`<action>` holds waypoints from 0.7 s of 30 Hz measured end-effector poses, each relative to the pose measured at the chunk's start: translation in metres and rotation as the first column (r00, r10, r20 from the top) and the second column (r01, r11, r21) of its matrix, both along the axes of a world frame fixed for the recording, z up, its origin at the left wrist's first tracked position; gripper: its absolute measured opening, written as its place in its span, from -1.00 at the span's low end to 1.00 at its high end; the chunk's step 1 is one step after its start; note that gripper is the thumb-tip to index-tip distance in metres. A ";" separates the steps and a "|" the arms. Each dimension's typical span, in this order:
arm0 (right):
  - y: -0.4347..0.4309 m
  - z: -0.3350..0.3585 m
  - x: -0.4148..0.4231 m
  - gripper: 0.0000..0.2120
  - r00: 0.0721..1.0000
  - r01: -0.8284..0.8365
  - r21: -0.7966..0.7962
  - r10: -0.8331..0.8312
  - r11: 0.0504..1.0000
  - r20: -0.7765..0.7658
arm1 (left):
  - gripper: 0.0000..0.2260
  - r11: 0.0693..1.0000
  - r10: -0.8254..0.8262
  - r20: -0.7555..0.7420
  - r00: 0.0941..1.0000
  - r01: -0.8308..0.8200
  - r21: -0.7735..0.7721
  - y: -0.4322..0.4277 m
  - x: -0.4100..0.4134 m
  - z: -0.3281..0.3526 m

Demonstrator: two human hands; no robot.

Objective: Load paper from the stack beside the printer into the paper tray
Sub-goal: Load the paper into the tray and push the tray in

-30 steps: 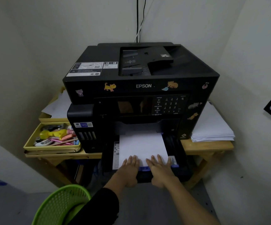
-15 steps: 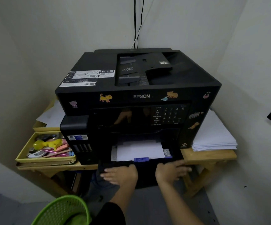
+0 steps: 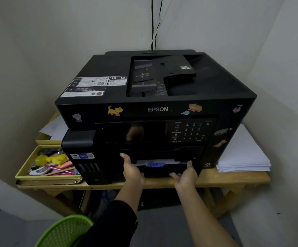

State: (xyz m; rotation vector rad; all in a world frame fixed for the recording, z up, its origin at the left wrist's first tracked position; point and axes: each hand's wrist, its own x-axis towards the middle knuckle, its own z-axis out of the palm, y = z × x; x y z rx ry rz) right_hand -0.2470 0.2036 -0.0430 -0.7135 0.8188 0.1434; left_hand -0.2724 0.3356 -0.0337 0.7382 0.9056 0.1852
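A black Epson printer (image 3: 155, 107) stands on a wooden table. Its paper tray (image 3: 162, 169) sits almost fully inside the lower front slot, with only a thin strip of white paper (image 3: 155, 161) and a blue guide tab showing. My left hand (image 3: 132, 168) presses against the tray's left front edge, fingers spread. My right hand (image 3: 184, 176) cups the tray's right front corner from below. A stack of white paper (image 3: 242, 157) lies on the table to the printer's right.
The wooden table (image 3: 233, 179) edge runs under the printer. A yellow box (image 3: 28, 168) of pens and small items sits at left, with loose sheets (image 3: 55, 127) behind it. A green mesh basket (image 3: 64, 230) is at lower left. Walls close in on both sides.
The tray with paper has slid from well pulled out to nearly closed. Both hands moved from on top of the sheets to the tray's front and followed it in.
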 end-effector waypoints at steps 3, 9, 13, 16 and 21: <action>0.006 0.002 0.008 -0.76 0.999 -0.014 -0.054 0.012 0.998 -0.040 | -0.15 0.995 0.084 -0.074 0.994 -0.089 -0.055 -0.005 0.010 0.006; 0.008 0.003 0.020 -0.66 0.999 -0.051 -0.075 0.051 0.996 -0.001 | -0.06 0.974 0.164 -0.078 0.983 -0.174 -0.144 -0.007 0.022 0.004; 0.010 0.002 0.019 -0.50 0.999 -0.031 -0.073 0.032 0.997 0.012 | -0.04 0.961 0.202 -0.095 0.975 -0.216 -0.175 -0.010 0.026 0.004; 0.009 0.001 0.017 -0.37 0.999 -0.030 -0.056 0.032 0.998 0.039 | -0.04 0.957 0.210 -0.089 0.974 -0.223 -0.184 -0.010 0.026 0.005; 0.010 0.007 0.014 -0.11 0.994 -0.074 -0.065 0.079 0.995 0.073 | -0.03 0.949 0.224 -0.092 0.970 -0.239 -0.208 -0.011 0.023 0.012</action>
